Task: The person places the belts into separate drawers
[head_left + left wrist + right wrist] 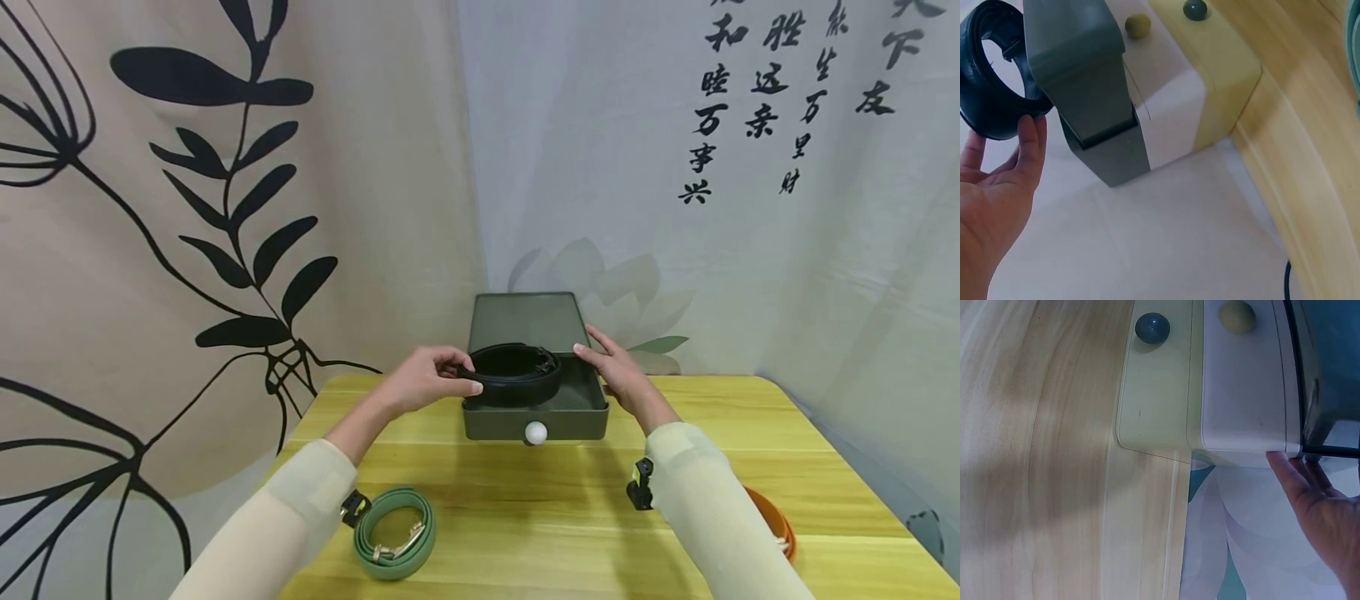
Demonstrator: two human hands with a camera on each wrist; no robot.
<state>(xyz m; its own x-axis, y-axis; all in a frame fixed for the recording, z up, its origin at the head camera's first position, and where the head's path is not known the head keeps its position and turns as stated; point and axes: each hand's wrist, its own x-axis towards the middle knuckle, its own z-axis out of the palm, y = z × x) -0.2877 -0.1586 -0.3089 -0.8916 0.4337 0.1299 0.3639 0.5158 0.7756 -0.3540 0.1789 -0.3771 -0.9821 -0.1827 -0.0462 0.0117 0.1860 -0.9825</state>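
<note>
And here's the left hand (427, 379), thumb and fingers pinching the near edge of a coiled black belt (517, 390), which sits between the two hands, over the pulled-out green drawer (570, 423). Whether the coil touches the drawer floor, I can't tell. Over to the right hand (618, 371): fingers fairly straight and spread, holding nothing, touching the unit's side. The belt looks light, smooth and springy, probably a touch slippery; it should flex without harm, but a loose pinch could let it uncoil. Best hold, I'd say: across all the layers of the band, away from the buckle (545, 362) on the side facing the right hand.

Now the views! Only the head one gives us the drawer's white knob (536, 432), the green belt (393, 568) lying on the surface (480, 500) just beside the left cuff, and an orange coil half hidden by the right sleeve. The left wrist view answers with lower tiers: a white drawer (1166, 81), then a yellow drawer (1229, 62) below it.
</note>
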